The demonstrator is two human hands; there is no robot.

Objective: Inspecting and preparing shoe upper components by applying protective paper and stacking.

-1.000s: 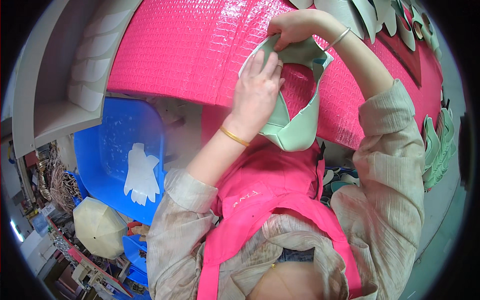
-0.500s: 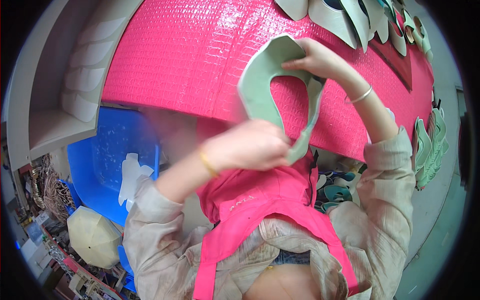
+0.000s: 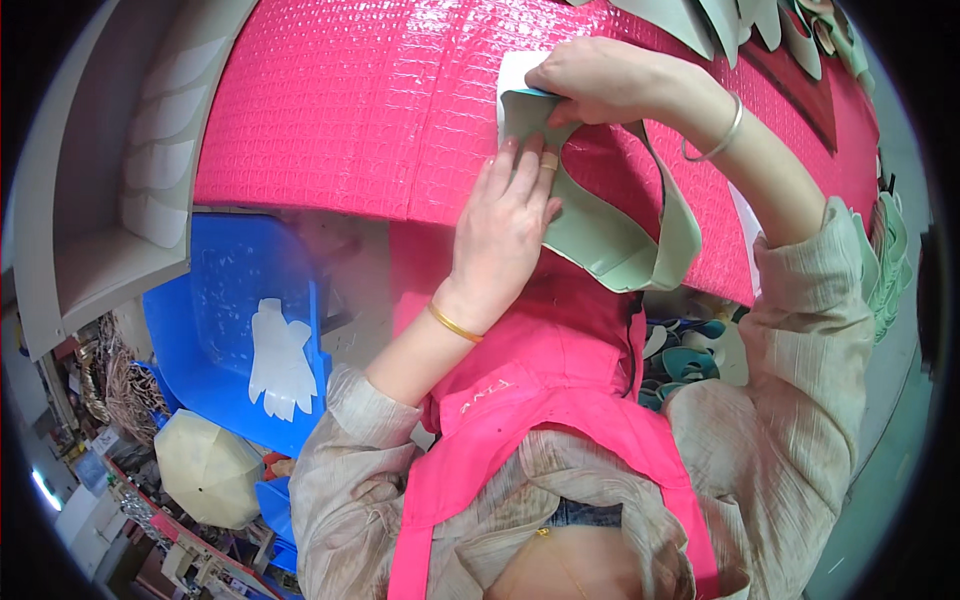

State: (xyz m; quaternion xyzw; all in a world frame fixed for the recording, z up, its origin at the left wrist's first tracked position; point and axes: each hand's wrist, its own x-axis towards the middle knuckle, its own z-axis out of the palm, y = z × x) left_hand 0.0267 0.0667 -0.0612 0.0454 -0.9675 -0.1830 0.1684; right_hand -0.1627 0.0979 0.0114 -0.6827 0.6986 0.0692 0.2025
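Observation:
A pale green shoe upper, curved into an open loop, lies over the near edge of the pink-covered table. My left hand presses its stretched fingers flat on the inner side of the upper. At the upper's far end my right hand is closed, with thumb and fingers gripping the edge. A white strip shows just beyond that edge, with a narrow blue bit beside my right fingers. Whether the white strip is joined to the upper I cannot tell.
The pink table cover spreads ahead. More uppers lie at the far right; green ones hang in a bunch beyond the right end. White pieces sit in a grey shelf at left. Below it, a blue bin holds a white cutout.
My left hand has moved up from the upper's near end and now lies flat on it. The upper has turned, its far end folded under my right hand, which shifted slightly left and away.

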